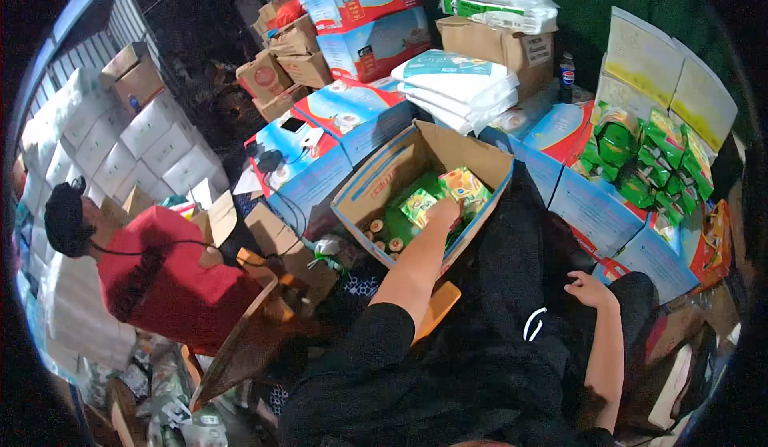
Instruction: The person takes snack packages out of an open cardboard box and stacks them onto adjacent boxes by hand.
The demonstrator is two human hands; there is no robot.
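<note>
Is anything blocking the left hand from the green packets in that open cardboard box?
Nothing visible does. The left hand is already down inside the open cardboard box, resting on the green packets, with the flaps folded out of the way.

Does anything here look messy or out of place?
Somewhat. Green packets lie in a loose heap on the blue cartons, not boxed. The left hand reaches into the open cardboard box, where packets lie jumbled.
</note>
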